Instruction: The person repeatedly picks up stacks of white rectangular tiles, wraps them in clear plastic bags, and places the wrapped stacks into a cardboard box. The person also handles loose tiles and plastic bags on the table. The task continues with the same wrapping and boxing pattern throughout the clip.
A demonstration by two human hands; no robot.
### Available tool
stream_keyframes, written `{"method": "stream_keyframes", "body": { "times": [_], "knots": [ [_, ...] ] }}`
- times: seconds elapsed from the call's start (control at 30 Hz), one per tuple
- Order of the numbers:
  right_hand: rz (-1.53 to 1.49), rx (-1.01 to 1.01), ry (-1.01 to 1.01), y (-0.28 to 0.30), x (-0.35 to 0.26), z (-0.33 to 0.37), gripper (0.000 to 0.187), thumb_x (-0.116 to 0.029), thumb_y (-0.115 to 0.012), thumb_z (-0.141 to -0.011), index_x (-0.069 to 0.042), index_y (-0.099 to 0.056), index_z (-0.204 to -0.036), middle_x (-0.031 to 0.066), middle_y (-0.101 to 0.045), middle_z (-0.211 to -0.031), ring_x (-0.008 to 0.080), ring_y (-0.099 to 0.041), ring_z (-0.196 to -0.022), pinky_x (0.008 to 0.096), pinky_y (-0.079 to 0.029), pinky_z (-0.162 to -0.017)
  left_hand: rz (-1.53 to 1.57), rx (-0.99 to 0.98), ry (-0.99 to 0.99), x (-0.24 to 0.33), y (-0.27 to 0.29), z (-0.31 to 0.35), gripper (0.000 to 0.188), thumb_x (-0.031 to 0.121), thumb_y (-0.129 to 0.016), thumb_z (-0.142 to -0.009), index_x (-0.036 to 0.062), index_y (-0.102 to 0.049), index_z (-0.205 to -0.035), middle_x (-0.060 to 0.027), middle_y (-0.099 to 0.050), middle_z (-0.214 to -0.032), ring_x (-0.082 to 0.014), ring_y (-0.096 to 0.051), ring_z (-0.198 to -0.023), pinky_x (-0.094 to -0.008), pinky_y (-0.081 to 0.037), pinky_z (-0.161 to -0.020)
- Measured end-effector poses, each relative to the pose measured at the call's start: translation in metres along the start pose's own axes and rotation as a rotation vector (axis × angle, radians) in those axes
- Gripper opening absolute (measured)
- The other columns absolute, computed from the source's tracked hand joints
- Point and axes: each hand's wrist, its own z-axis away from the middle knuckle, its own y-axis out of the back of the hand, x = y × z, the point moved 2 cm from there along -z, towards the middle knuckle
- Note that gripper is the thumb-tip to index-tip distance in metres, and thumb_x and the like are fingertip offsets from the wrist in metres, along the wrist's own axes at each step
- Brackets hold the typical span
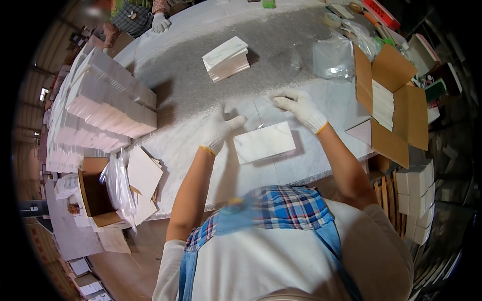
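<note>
A white marble-look tile [264,143], or a small stack of them, lies in front of me on the pale slab of the table. My left hand [219,131], in a white knit glove, is just left of it, fingers stretched away from me and thumb out to the side. Beyond the tile's far right corner is my right hand [303,109], gloved too, its fingers reaching left with the thumb a little apart. Neither hand touches the tile. A small shiny bit [260,126] shows at its far edge. Farther off stands a short stack of similar tiles [226,57].
Tall tile stacks [110,100] fill the left side. An open carton [409,118] holding tiles stands at right, beside clear plastic bags [332,57]. White sheets [143,173] and another carton [94,175] are at lower left. Across the table stands a person with a gloved hand [160,23].
</note>
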Motion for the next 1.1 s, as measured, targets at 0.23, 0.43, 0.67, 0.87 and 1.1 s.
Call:
{"method": "stream_keyframes", "body": {
  "times": [0.23, 0.43, 0.67, 0.87, 1.1],
  "knots": [
    [0.056, -0.008, 0.098, 0.005, -0.013, 0.038, 0.025, -0.016, -0.071, -0.098, 0.0, -0.076, -0.116, 0.006, -0.073, -0.115, 0.015, -0.067, -0.104, 0.029, -0.052, -0.094, 0.225, -0.171, -0.148, 0.032, -0.006, 0.014, 0.035, 0.012, -0.074, -0.093, -0.0035, -0.069, -0.124, -0.0109, -0.074, -0.115, -0.0173, -0.067, -0.108, -0.0313, -0.05, -0.099],
    [0.343, -0.11, 0.244, 0.0, -0.017, 0.089, 0.018, -0.013, -0.074, -0.091, -0.007, -0.08, -0.106, 0.0119, -0.069, -0.128, 0.0246, -0.063, -0.122, 0.036, -0.05, -0.104, -0.084, -0.249, -0.346, 0.048, 0.007, 0.089, 0.014, 0.008, -0.076, -0.091, 0.001, -0.078, -0.102, -0.0071, -0.076, -0.11, -0.018, -0.07, -0.101, -0.0334, -0.055, -0.091],
    [0.692, -0.038, 0.441, -0.011, 0.013, 0.13, 0.016, -0.019, -0.079, -0.085, -0.015, -0.082, -0.101, 0.0131, -0.066, -0.137, 0.0329, -0.059, -0.129, 0.0401, -0.049, -0.107, -0.867, -0.205, -0.913, 0.058, -0.009, 0.138, 0.022, 0.024, -0.084, -0.08, 0.0085, -0.08, -0.095, -0.0082, -0.076, -0.109, -0.0312, -0.068, -0.109, -0.0439, -0.053, -0.098],
    [0.734, 0.036, 0.462, -0.018, 0.017, 0.137, 0.017, -0.021, -0.082, -0.083, -0.015, -0.083, -0.1, 0.0135, -0.063, -0.142, 0.0342, -0.056, -0.133, 0.0404, -0.049, -0.109, -0.713, -0.087, -0.615, 0.055, -0.004, 0.122, 0.048, 0.044, -0.083, -0.079, 0.009, -0.075, -0.111, -0.0174, -0.07, -0.123, -0.036, -0.063, -0.121, -0.0477, -0.051, -0.1],
    [0.835, 0.077, 0.578, -0.018, 0.016, 0.138, 0.015, -0.025, -0.082, -0.082, -0.019, -0.082, -0.095, 0.0107, -0.066, -0.137, 0.0317, -0.061, -0.125, 0.0412, -0.053, -0.102, -1.198, -0.141, -0.56, 0.047, -0.037, 0.099, 0.095, 0.043, -0.091, -0.069, 0.0117, -0.05, -0.148, -0.0193, -0.055, -0.145, -0.0407, -0.054, -0.133, -0.0497, -0.047, -0.109]
  ]
}}
